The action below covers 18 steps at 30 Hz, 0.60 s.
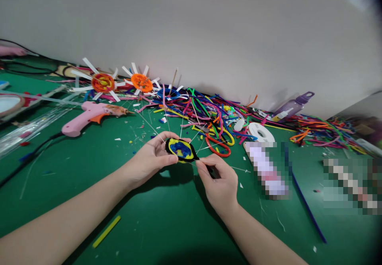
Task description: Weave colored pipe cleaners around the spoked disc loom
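Both hands are working above the middle of the green counter (167, 225), forward of the two forearms. The left hand (156, 153) grips a coiled disc (180, 150), blue and yellow inside a black outer band, thumb along the near rim and fingers curled at the left and behind. The right hand (219, 179) is pinched, thumb against forefinger, on the black stem (195, 158) where it leaves the rim in a point; a dark length shows below those fingers, probably its tail. Key relation: the disc lies left of and slightly beyond the right hand, its longer visible axis sloping from far left to near right, straight toward the pinch. The right hand is nearer the stem's free end; the left bears on the opposite rim. Thin pale spokes (152, 128) radiate from the disc, mostly toward the counter's back edge. Just beyond, a red scissor loop (210, 147) lies near the spokes, before a pile of fuzzy stems (209, 110) along the back edge. Toward the left edge: pink glue gun (89, 115), nozzle pointing right. Toward the right edge: dark blue stem (308, 207), lying slantwise.
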Motion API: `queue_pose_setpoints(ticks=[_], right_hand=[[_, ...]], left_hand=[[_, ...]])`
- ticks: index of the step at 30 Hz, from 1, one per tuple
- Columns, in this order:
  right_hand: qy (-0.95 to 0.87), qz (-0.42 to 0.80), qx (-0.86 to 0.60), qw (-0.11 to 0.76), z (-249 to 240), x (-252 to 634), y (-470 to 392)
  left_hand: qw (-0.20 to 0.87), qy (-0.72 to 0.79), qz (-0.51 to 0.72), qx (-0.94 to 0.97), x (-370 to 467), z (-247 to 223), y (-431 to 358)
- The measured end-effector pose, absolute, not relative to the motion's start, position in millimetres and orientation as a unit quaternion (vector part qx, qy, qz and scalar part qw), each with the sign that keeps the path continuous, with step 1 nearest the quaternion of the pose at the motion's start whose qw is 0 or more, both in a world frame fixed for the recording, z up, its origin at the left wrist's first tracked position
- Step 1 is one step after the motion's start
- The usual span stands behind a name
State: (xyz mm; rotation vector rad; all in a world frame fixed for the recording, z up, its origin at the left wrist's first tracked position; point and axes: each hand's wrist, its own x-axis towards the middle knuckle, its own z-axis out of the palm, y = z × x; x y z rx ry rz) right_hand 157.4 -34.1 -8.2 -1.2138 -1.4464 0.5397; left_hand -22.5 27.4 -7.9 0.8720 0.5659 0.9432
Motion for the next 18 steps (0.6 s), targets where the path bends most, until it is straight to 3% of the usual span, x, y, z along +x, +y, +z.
queue_pose_setpoints(ticks=[4, 18], right_hand=[[-0.677, 0.07, -0.466, 0.566, -5, 156, -36], [-0.786, -0.099, -0.408, 0.455, -6, 168, -39]], left_hand=[[0.78, 0.25, 0.412, 0.4, -22, -7, 25], [0.761, 0.265, 0.415, 0.423, -21, -10, 24]])
